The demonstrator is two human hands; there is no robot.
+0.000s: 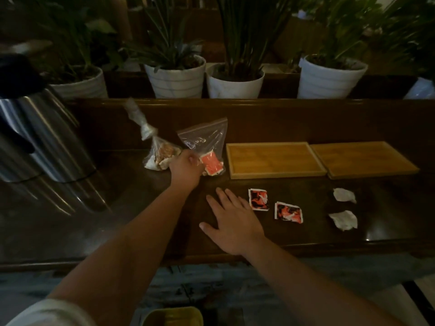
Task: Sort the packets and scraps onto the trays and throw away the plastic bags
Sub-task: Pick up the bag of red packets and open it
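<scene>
My left hand (184, 168) is closed on the lower left edge of a clear zip bag (207, 140) holding red packets (211, 164). Just left of that hand stands a knotted plastic bag (158, 153) with brownish scraps inside. My right hand (231, 222) lies flat and spread on the dark table, holding nothing. Right of it lie two red-and-black packets (258, 200) (289, 212). Two crumpled white scraps (344, 195) (344, 220) sit further right. Two wooden trays (275, 174) (367, 175) stand side by side behind them, nothing in either.
Steel thermos jugs (42, 135) stand at the left. White plant pots (176, 76) line a ledge behind the table. A yellow bin (174, 316) shows below the table's front edge (141, 260).
</scene>
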